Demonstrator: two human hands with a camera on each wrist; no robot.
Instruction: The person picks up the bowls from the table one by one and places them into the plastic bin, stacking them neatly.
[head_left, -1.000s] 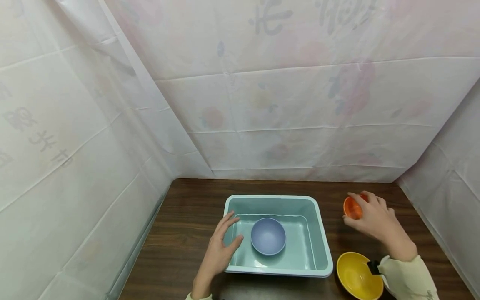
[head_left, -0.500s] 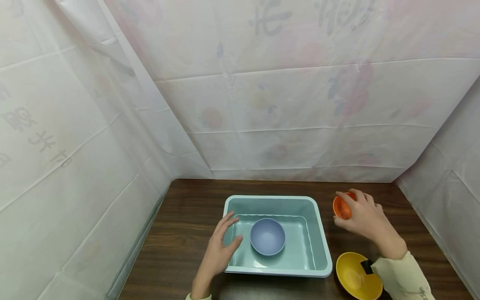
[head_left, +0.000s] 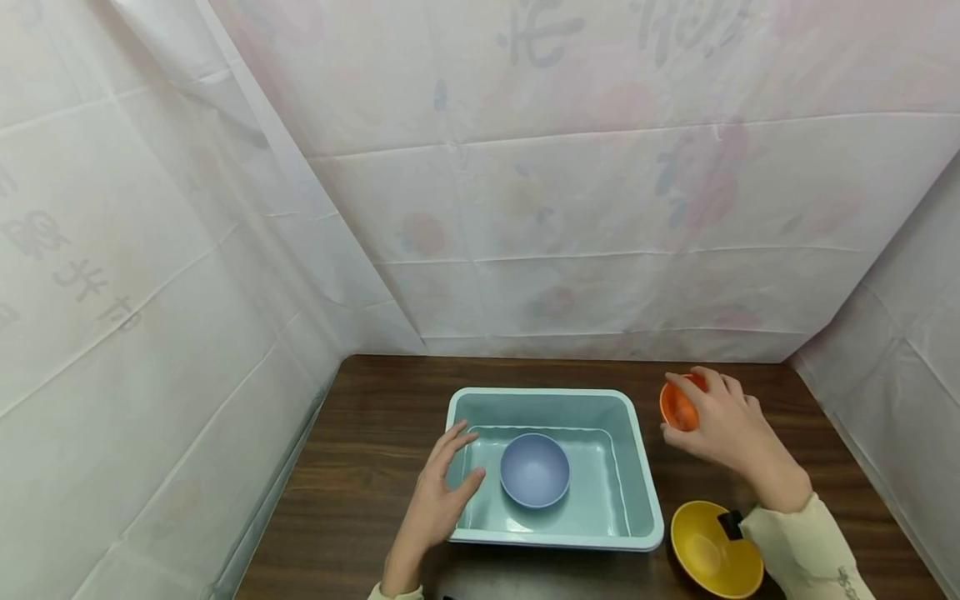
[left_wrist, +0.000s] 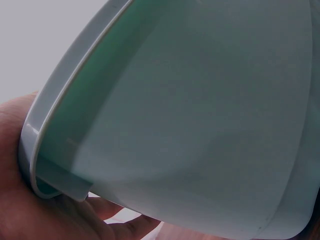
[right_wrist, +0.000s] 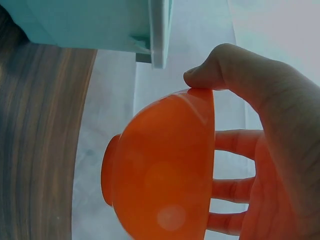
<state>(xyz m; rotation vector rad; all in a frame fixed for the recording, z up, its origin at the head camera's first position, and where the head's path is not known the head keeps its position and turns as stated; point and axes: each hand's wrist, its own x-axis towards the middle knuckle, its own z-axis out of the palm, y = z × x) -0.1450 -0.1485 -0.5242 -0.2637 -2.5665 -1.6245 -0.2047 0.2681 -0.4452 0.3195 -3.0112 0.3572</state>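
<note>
My right hand (head_left: pixel 723 421) grips an orange bowl (right_wrist: pixel 165 170) by its rim, with the thumb on one side and fingers on the other. In the right wrist view the bowl appears tipped on its side, off the table. A pale teal tub (head_left: pixel 637 433) sits left of it, with a periwinkle-blue bowl (head_left: pixel 535 471) upright on its floor. My left hand (head_left: pixel 441 496) rests at the tub's left rim, fingers and thumb spread. The left wrist view shows that hand against the rim (left_wrist: pixel 55 107), its fingers partly hidden behind the wall.
A yellow bowl (head_left: pixel 708 554) stands on the dark wooden table (head_left: pixel 360 450) to the tub's right, partly covered by my right sleeve (head_left: pixel 806 550). White printed sheeting (head_left: pixel 570 300) hangs behind the table and along both sides.
My right hand has carried the orange bowl left towards the tub and slightly farther back. My left hand, the tub and the blue bowl keep their places.
</note>
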